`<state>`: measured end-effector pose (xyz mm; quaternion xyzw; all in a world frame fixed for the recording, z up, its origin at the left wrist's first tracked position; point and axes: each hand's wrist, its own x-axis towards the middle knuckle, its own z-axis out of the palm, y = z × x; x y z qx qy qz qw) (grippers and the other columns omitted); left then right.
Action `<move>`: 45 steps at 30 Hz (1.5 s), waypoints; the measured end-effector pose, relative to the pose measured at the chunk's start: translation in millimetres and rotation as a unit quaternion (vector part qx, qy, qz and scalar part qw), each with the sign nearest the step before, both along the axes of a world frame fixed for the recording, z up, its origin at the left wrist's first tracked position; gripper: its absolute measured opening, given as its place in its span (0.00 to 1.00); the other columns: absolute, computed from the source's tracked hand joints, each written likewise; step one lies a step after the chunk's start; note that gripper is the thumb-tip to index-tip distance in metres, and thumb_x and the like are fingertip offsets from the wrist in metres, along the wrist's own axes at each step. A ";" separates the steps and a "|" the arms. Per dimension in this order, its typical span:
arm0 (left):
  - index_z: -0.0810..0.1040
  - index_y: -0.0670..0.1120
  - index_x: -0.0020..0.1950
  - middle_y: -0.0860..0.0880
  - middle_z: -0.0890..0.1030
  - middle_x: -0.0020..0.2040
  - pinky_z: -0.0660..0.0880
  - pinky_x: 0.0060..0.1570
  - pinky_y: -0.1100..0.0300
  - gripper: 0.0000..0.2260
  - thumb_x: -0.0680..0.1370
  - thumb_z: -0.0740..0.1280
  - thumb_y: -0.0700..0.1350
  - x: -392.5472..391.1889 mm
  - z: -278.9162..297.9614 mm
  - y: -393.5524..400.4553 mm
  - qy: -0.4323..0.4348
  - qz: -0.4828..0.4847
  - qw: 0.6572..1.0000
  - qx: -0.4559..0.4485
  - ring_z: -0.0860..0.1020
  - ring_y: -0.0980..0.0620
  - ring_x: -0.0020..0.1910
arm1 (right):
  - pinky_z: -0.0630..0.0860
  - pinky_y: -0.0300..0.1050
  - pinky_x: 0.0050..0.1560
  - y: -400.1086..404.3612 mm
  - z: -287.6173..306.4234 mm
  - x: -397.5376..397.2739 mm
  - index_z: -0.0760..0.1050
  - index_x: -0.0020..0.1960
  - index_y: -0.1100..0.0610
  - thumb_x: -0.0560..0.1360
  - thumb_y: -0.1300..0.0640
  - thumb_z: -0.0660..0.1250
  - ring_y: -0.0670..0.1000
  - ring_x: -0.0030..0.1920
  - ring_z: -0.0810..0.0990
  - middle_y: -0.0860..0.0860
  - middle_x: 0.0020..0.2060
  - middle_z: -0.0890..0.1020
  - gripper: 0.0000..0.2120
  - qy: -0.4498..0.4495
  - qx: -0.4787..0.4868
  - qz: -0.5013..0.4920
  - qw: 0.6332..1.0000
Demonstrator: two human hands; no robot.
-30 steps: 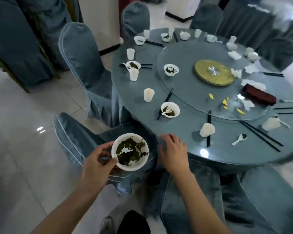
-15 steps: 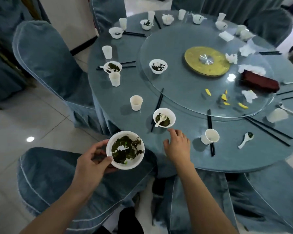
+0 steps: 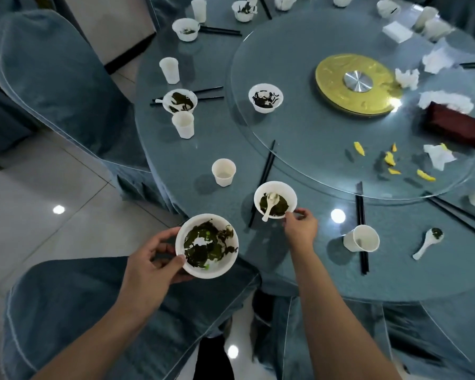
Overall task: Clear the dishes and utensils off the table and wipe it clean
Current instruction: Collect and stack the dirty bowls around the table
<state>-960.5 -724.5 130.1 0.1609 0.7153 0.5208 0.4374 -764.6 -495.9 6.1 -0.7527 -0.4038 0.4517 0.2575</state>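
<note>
head view: left hand grips a soiled white bowl off the table edge; right hand pinches the rim of a second bowl holding a spoon.

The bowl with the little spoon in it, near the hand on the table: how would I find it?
Start at the round glass turntable and come to its near edge. Just outside it stands a white bowl, and the right hand touches its rim. Only this bowl holds a white spoon on its dark leftovers, with black chopsticks beside it.
</note>
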 end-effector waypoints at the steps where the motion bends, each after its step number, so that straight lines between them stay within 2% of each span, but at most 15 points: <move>1: 0.82 0.54 0.58 0.46 0.83 0.52 0.84 0.44 0.45 0.21 0.76 0.70 0.29 -1.2 -1.1 3.1 0.000 -0.003 1.000 -0.001 0.84 0.47 0.53 | 0.81 0.53 0.49 0.6 8.8 1.6 0.78 0.54 0.55 0.75 0.58 0.70 0.53 0.42 0.83 0.48 0.38 0.82 0.09 -0.032 0.028 0.009 0.999; 4: 0.82 0.55 0.58 0.47 0.83 0.51 0.84 0.43 0.45 0.21 0.76 0.71 0.29 -1.5 -3.4 10.9 -0.003 -0.013 1.000 0.000 0.84 0.47 0.53 | 0.73 0.46 0.44 3.1 34.5 6.6 0.77 0.56 0.55 0.76 0.56 0.68 0.55 0.45 0.81 0.51 0.42 0.83 0.09 -0.140 0.123 0.086 0.979; 7: 0.82 0.54 0.58 0.47 0.83 0.50 0.84 0.42 0.45 0.21 0.76 0.70 0.29 0.2 -5.9 14.7 -0.005 -0.022 1.000 0.004 0.85 0.48 0.51 | 0.69 0.51 0.41 12.7 44.9 9.9 0.76 0.53 0.63 0.75 0.62 0.67 0.63 0.43 0.78 0.59 0.44 0.82 0.08 -0.292 0.241 0.230 0.897; 9: 0.82 0.53 0.59 0.46 0.83 0.49 0.84 0.42 0.46 0.21 0.76 0.70 0.29 1.2 -6.1 16.3 -0.004 -0.027 1.000 0.005 0.85 0.48 0.51 | 0.66 0.50 0.39 19.7 49.2 10.4 0.74 0.47 0.65 0.71 0.66 0.69 0.65 0.38 0.77 0.62 0.40 0.80 0.07 -0.346 0.294 0.285 0.844; 14: 0.82 0.54 0.59 0.45 0.82 0.50 0.84 0.42 0.45 0.21 0.76 0.70 0.29 2.0 -6.8 16.8 -0.008 -0.035 0.999 0.002 0.85 0.47 0.51 | 0.62 0.49 0.38 30.8 59.5 18.4 0.72 0.44 0.64 0.66 0.72 0.72 0.63 0.33 0.77 0.61 0.34 0.78 0.12 -0.439 0.285 0.308 0.794; 17: 0.81 0.53 0.60 0.45 0.82 0.51 0.84 0.42 0.46 0.21 0.76 0.70 0.29 2.9 -6.5 16.6 -0.006 -0.040 0.999 0.000 0.85 0.48 0.51 | 0.64 0.51 0.38 33.6 67.5 29.9 0.72 0.45 0.66 0.69 0.72 0.69 0.65 0.35 0.78 0.64 0.36 0.78 0.08 -0.426 0.285 0.269 0.815; 20: 0.81 0.54 0.60 0.45 0.83 0.52 0.84 0.43 0.46 0.21 0.76 0.70 0.30 5.4 -5.8 17.4 -0.004 -0.043 0.999 -0.004 0.85 0.49 0.51 | 0.70 0.52 0.43 28.6 82.9 45.8 0.74 0.51 0.64 0.75 0.65 0.65 0.65 0.43 0.78 0.62 0.44 0.80 0.05 -0.315 0.264 0.162 0.897; 22: 0.81 0.54 0.60 0.46 0.83 0.54 0.84 0.43 0.46 0.21 0.76 0.71 0.30 6.5 -4.6 18.6 -0.008 -0.040 0.999 -0.003 0.85 0.48 0.52 | 0.68 0.42 0.46 14.2 98.2 48.3 0.76 0.56 0.59 0.77 0.60 0.66 0.57 0.44 0.79 0.55 0.45 0.82 0.08 -0.230 0.247 0.122 0.933; 24: 0.81 0.54 0.61 0.46 0.83 0.55 0.84 0.44 0.46 0.20 0.76 0.71 0.31 7.1 -2.1 19.9 -0.008 -0.040 0.999 -0.003 0.84 0.47 0.53 | 0.67 0.28 0.41 -5.0 110.6 41.4 0.78 0.56 0.55 0.78 0.60 0.66 0.49 0.40 0.78 0.50 0.41 0.82 0.07 -0.130 0.233 0.088 0.960; 28: 0.81 0.55 0.60 0.48 0.83 0.55 0.84 0.44 0.46 0.19 0.77 0.71 0.32 4.5 7.0 19.0 -0.012 -0.028 1.000 0.001 0.83 0.48 0.54 | 0.76 0.35 0.35 -44.2 129.2 15.9 0.81 0.53 0.58 0.79 0.66 0.67 0.43 0.29 0.74 0.53 0.33 0.78 0.07 0.169 0.191 -0.003 0.967; 30: 0.81 0.53 0.61 0.47 0.83 0.55 0.84 0.45 0.45 0.19 0.76 0.71 0.32 0.0 11.1 16.0 -0.022 -0.019 1.000 0.008 0.84 0.47 0.54 | 0.75 0.34 0.33 -64.2 132.8 2.3 0.81 0.52 0.59 0.79 0.68 0.66 0.43 0.28 0.73 0.52 0.32 0.78 0.07 0.243 0.161 0.006 0.956; 35: 0.80 0.52 0.62 0.46 0.83 0.54 0.84 0.46 0.44 0.19 0.76 0.72 0.34 -19.0 20.5 1.6 -0.032 -0.013 0.999 0.031 0.84 0.45 0.54 | 0.75 0.35 0.36 -105.8 134.3 -37.3 0.83 0.51 0.56 0.79 0.66 0.67 0.43 0.31 0.75 0.47 0.30 0.79 0.09 0.239 0.134 0.126 0.953; 39: 0.79 0.51 0.64 0.47 0.83 0.56 0.84 0.45 0.48 0.20 0.76 0.72 0.34 -45.9 22.8 -18.0 -0.044 -0.009 0.998 0.045 0.83 0.45 0.55 | 0.79 0.48 0.39 -130.5 133.1 -72.6 0.83 0.51 0.48 0.79 0.60 0.68 0.48 0.34 0.75 0.52 0.32 0.80 0.08 0.179 0.160 0.187 0.953; 42: 0.79 0.52 0.65 0.47 0.82 0.58 0.84 0.42 0.51 0.21 0.75 0.73 0.34 -76.6 24.6 -38.9 -0.048 -0.013 0.997 0.055 0.82 0.45 0.57 | 0.73 0.45 0.35 -154.0 139.7 -105.2 0.83 0.50 0.49 0.79 0.60 0.68 0.45 0.31 0.72 0.45 0.28 0.78 0.07 0.149 0.155 0.225 0.950; 45: 0.79 0.52 0.65 0.47 0.81 0.59 0.84 0.42 0.51 0.22 0.75 0.73 0.33 -114.4 28.4 -67.0 -0.051 -0.029 0.996 0.071 0.82 0.44 0.58 | 0.75 0.49 0.37 -185.0 145.1 -142.2 0.82 0.49 0.47 0.78 0.61 0.69 0.46 0.32 0.73 0.45 0.29 0.79 0.09 0.132 0.152 0.233 0.951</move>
